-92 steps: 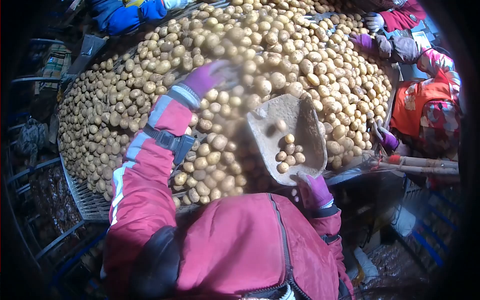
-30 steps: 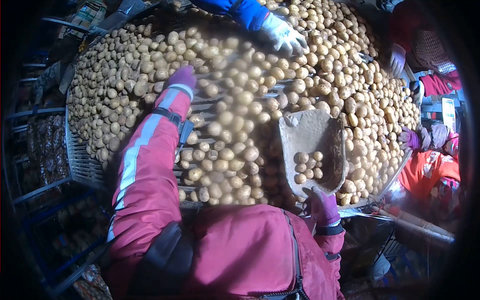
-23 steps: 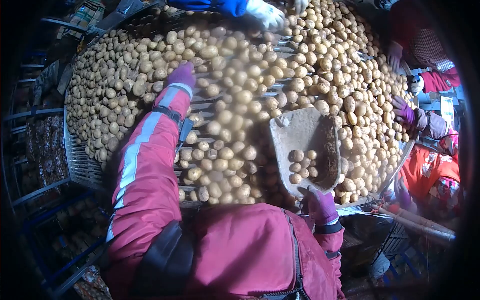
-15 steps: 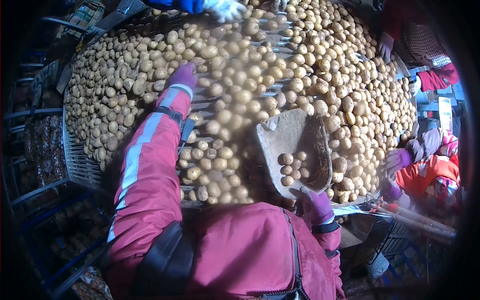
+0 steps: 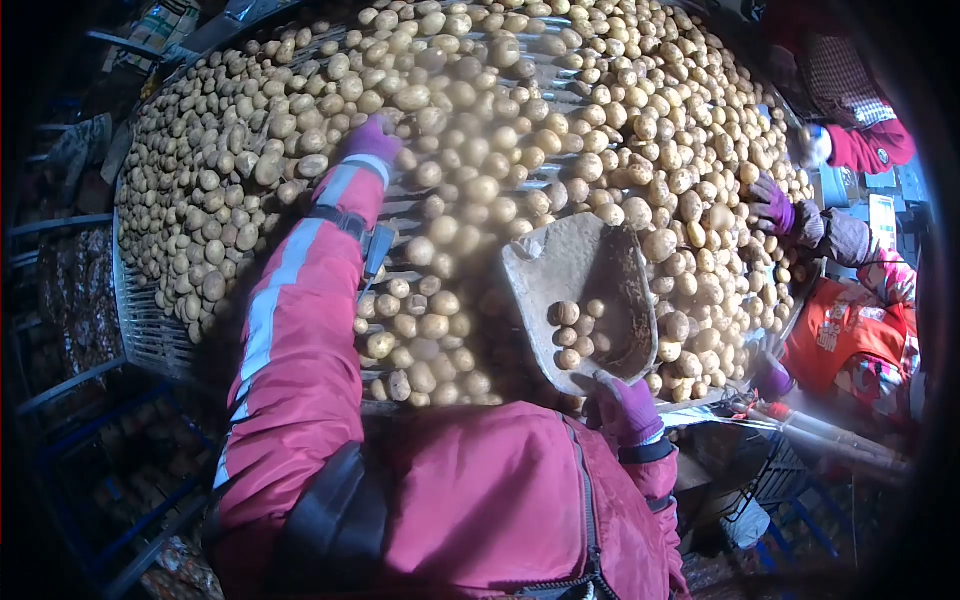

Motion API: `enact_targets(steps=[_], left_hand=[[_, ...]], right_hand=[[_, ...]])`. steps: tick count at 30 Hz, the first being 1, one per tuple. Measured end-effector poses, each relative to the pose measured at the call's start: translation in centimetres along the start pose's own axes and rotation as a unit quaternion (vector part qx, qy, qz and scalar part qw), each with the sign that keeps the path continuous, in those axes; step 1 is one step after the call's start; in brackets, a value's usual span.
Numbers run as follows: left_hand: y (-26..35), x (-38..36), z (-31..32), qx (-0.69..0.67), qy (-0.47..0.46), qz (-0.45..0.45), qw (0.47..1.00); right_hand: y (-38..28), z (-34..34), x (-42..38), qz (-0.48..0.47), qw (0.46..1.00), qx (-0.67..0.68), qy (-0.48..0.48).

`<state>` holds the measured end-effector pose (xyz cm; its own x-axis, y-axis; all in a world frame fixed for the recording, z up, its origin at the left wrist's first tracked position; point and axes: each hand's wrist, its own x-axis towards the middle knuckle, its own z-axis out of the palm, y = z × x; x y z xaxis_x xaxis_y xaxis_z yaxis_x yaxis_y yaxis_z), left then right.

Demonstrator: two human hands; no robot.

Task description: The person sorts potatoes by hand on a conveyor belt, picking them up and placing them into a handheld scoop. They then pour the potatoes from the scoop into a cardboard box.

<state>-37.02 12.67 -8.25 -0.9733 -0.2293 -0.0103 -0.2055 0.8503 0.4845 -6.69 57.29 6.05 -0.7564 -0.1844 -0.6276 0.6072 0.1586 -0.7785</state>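
Observation:
My left hand [image 5: 372,142], in a purple glove, reaches over the potatoes [image 5: 230,195] at the upper left of the bare slatted bars. Its fingers point away from me and are hidden, so whether they hold a potato does not show. My right hand [image 5: 627,408], also purple-gloved, grips the near end of a worn, dirty scoop [image 5: 610,255]. The scoop lies tilted among the potatoes, its wide mouth facing away from me. Several small potatoes [image 5: 567,336] sit inside it, towards the handle end.
Potatoes cover most of the slatted table [image 5: 150,325]. At the right, a co-worker's purple-gloved hand [image 5: 772,205] touches the heap beside an orange vest [image 5: 835,335]. Another person's white glove [image 5: 815,146] is above it. Poles [image 5: 840,435] and a black crate [image 5: 765,480] stand at lower right.
The co-worker's purple glove at the right has reached up and inward over the potatoes. A blue sleeve and white glove have left the top edge. My right hand still grips the scoop.

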Motion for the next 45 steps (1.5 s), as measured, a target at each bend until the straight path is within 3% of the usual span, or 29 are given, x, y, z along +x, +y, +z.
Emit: enact_targets(steps=[2, 4, 5, 6, 9, 10, 12, 14, 16, 20, 24, 25, 27, 29, 32, 34, 36, 37, 40, 42, 45], left_hand=[[-0.3, -0.2, 1.4, -0.203, 0.015, 0.025, 0.979], [6.3, -4.2, -2.4, -0.377, -0.138, -0.046, 0.915], [9.8, -6.2, -3.9, -0.393, -0.241, -0.04, 0.886], [11.0, -8.4, -4.4, -0.401, -0.324, 0.038, 0.856], [10.8, -8.0, -4.8, -0.457, -0.3, 0.053, 0.836], [10.2, -6.7, -5.3, -0.318, -0.237, 0.05, 0.917], [5.5, -3.8, -2.4, -0.11, -0.136, 0.166, 0.971], [5.0, -3.5, -1.2, 0.065, -0.071, 0.232, 0.968], [5.3, -3.5, 0.6, 0.214, -0.024, 0.289, 0.933], [5.5, -1.3, 2.3, 0.283, -0.125, 0.207, 0.928], [8.1, -1.2, -0.2, 0.187, -0.197, 0.127, 0.954], [8.6, -1.3, -1.1, 0.206, -0.219, 0.226, 0.927], [10.4, -2.3, -1.2, 0.028, -0.212, 0.116, 0.97], [13.0, -3.3, 0.0, -0.046, -0.199, 0.172, 0.964], [17.2, -4.3, 3.4, 0.14, -0.181, 0.269, 0.936], [18.2, -4.2, 6.3, 0.261, -0.187, 0.285, 0.903], [18.8, -4.3, 7.1, 0.325, -0.213, 0.273, 0.88], [18.5, -4.4, 6.9, 0.325, -0.208, 0.281, 0.879], [19.2, -5.5, 4.7, 0.331, -0.173, 0.319, 0.871], [18.2, -5.3, 5.2, 0.36, -0.204, 0.326, 0.85], [18.3, -6.9, 4.8, 0.361, -0.19, 0.324, 0.854]], right_hand=[[1.0, -0.2, 0.2, -0.016, 1.0, 0.005, -0.001], [2.8, -0.6, 0.6, -0.033, 0.999, -0.016, -0.017], [3.6, -1.1, 0.9, -0.034, 0.998, -0.037, -0.033], [4.2, -1.3, 1.1, -0.036, 0.998, -0.038, -0.036], [5.7, -1.5, 1.6, -0.039, 0.999, -0.002, -0.027], [5.7, -1.5, 1.6, -0.038, 0.999, 0.013, -0.024], [5.0, -1.5, 1.4, -0.035, 0.999, 0.012, -0.022], [3.7, -1.1, 0.9, -0.051, 0.998, -0.023, -0.012], [3.7, -1.0, 0.8, -0.056, 0.998, -0.011, -0.002], [5.4, -1.2, 1.4, -0.027, 0.997, 0.074, -0.005], [4.1, -1.1, 0.8, 0.002, 0.995, 0.096, 0.003], [3.9, -1.1, 0.6, 0.006, 0.995, 0.098, 0.005], [3.5, -0.9, 0.4, 0.013, 0.996, 0.093, 0.003], [3.3, -1.1, 0.4, 0.012, 0.996, 0.087, -0.001], [2.9, -1.0, 0.4, 0.026, 0.996, 0.089, 0.005], [2.1, -1.0, 0.2, 0.025, 0.998, 0.064, 0.009], [1.1, -1.1, -0.1, -0.044, 0.997, -0.061, -0.015], [0.9, -1.3, -0.2, -0.124, 0.979, -0.158, -0.034], [0.7, -1.5, -0.7, -0.057, 0.988, -0.133, -0.044], [0.7, -1.3, -1.1, 0.036, 0.999, -0.014, -0.018], [2.4, -1.0, -1.2, 0.073, 0.986, 0.148, 0.006]])
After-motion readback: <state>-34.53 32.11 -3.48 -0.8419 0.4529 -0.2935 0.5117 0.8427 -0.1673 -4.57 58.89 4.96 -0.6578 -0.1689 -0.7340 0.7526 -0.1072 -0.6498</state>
